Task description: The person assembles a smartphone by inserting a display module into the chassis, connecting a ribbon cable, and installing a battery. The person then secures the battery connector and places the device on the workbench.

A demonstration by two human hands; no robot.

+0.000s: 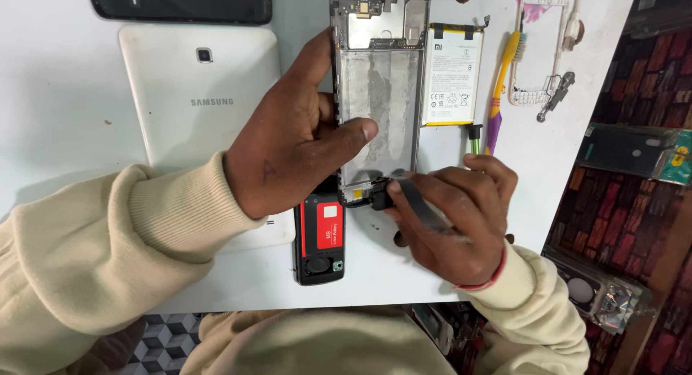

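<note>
The left hand (299, 133) is gripping an opened phone frame (378, 94); the right hand (458, 216) is pinching perhaps a grey tool (422, 205) at its lower edge, beside a white-and-yellow-labelled battery (452, 73).

Left hand (292, 140) pins opened phone frame (378, 94) on white table (58, 101); right hand (458, 216) presses dark flat tool (422, 205) at frame's lower edge.

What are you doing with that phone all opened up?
A person has an opened phone lying on a white table, its back off and its insides showing. The left hand holds the phone steady, thumb across its middle. The right hand presses a flat grey tool against the phone's bottom edge. The battery lies beside it, with a white tablet on the other side.
</note>
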